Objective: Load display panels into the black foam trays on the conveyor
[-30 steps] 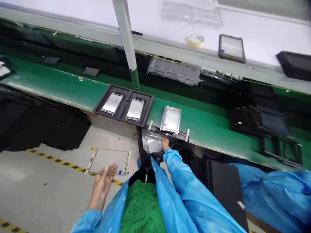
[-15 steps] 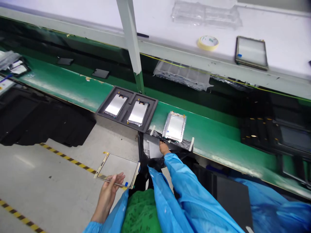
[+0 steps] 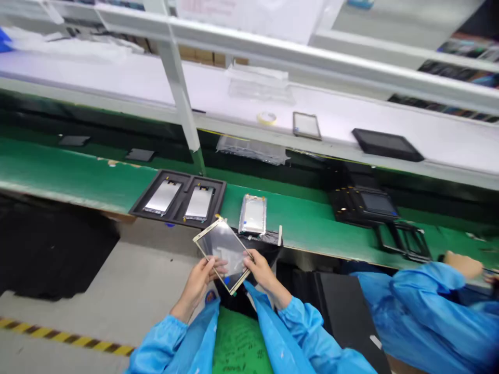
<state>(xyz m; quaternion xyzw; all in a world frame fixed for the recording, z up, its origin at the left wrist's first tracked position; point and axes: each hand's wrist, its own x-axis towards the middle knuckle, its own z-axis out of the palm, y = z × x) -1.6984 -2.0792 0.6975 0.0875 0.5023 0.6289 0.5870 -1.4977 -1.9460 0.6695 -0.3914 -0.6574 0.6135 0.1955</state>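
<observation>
Head view: left hand and right hand gripped opposite edges of a gold-framed glass touch panel, fingers closed, panel tilted above the green conveyor belt edge, near a black tray and a foil-wrapped panel. Co-worker's hand far right.

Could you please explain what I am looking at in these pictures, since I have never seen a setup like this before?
These come from one camera worn on a person's head, looking down at their own bare hands. The left hand and right hand hold a clear, gold-edged panel by its edges. Ahead runs a green work surface carrying a black tray with two silver panels, and a loose silver panel beside it. At far right, a co-worker's hand sits at the surface's edge.
</observation>
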